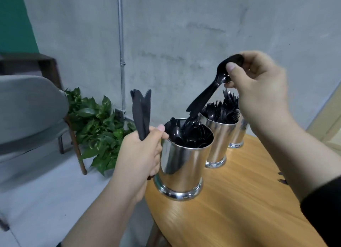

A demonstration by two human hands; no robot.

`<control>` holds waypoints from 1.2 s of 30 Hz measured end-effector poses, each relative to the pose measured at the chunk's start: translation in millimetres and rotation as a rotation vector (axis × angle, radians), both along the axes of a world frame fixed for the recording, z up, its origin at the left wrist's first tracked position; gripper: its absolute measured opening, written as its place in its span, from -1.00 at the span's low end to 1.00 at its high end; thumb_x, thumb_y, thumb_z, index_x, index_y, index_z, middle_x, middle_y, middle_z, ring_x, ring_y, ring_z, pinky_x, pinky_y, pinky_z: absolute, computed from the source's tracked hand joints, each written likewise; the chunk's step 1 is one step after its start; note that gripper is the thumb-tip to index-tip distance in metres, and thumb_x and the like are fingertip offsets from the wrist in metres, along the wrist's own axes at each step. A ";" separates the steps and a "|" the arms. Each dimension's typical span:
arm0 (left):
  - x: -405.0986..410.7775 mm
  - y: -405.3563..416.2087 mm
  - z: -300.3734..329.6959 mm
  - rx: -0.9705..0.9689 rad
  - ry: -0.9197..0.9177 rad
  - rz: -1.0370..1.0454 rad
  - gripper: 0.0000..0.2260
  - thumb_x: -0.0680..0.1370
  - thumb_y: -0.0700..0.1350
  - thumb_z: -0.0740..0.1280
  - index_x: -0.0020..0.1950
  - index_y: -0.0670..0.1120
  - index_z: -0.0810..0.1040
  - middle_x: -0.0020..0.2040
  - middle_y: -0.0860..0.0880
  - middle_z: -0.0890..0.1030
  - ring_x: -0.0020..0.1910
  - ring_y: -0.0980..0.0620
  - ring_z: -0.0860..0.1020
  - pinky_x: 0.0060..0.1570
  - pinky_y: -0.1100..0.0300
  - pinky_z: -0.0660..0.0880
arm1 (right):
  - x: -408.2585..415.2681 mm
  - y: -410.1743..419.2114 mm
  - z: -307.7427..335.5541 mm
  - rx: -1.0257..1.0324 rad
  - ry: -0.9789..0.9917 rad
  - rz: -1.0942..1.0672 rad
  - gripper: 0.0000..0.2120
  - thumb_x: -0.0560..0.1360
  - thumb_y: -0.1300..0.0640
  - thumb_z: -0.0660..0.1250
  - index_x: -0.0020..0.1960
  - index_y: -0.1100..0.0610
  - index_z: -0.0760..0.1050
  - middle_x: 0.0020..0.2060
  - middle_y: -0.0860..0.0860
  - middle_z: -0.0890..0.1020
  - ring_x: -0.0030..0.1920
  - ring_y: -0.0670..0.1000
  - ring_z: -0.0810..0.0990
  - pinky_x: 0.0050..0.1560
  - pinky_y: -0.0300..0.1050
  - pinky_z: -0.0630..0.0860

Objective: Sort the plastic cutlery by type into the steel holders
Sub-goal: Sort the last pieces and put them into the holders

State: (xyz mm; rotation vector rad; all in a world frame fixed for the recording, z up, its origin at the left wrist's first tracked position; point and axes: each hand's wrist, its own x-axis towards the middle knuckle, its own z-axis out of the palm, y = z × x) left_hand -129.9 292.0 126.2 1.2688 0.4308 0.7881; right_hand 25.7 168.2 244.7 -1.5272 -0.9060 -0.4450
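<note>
Three steel holders stand in a row on the wooden table (239, 209). The nearest holder (181, 165) is full of black spoons, the middle holder (220, 143) bristles with black forks, and the far holder (238, 136) is mostly hidden behind it. My left hand (140, 154) grips a bunch of black plastic knives (141, 112) upright beside the nearest holder. My right hand (258, 84) pinches black spoons (208, 91) by their bowls, with the handles slanting down toward the spoon holder.
A grey chair (31, 113) with wooden legs stands at the left, with a leafy green plant (99, 128) behind it against the concrete wall. A few black cutlery pieces (282, 178) peek out on the table by my right forearm.
</note>
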 end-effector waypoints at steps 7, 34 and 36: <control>16.3 21.8 -0.4 0.050 0.069 -0.037 -0.78 0.66 -0.03 0.34 -0.02 -0.17 0.62 -0.40 -0.01 0.37 -0.51 0.06 0.23 -0.53 0.20 0.16 | 24.2 48.3 -17.9 -0.303 -0.011 -0.043 -0.89 0.56 0.11 0.40 -0.07 -0.11 0.57 -0.24 -0.10 0.66 -0.16 0.05 0.66 -0.03 0.05 0.61; 29.3 33.9 1.5 0.091 0.156 -0.123 -0.81 0.65 -0.03 0.34 0.00 -0.13 0.64 -0.38 -0.02 0.39 -0.52 0.09 0.26 -0.51 0.18 0.19 | 31.3 48.8 -41.7 -1.004 -0.260 -0.043 -0.65 0.68 -0.06 0.13 0.35 0.03 0.54 0.15 0.04 0.55 0.17 0.09 0.54 0.20 -0.04 0.43; 26.8 33.4 5.8 0.105 0.156 -0.119 -0.80 0.66 -0.03 0.34 0.00 -0.15 0.62 -0.41 0.01 0.37 -0.53 0.09 0.25 -0.51 0.19 0.18 | 29.9 43.5 -40.5 -0.918 -0.237 -0.020 -0.65 0.68 -0.07 0.14 0.38 -0.01 0.51 0.19 -0.02 0.54 0.18 -0.02 0.52 0.14 -0.18 0.36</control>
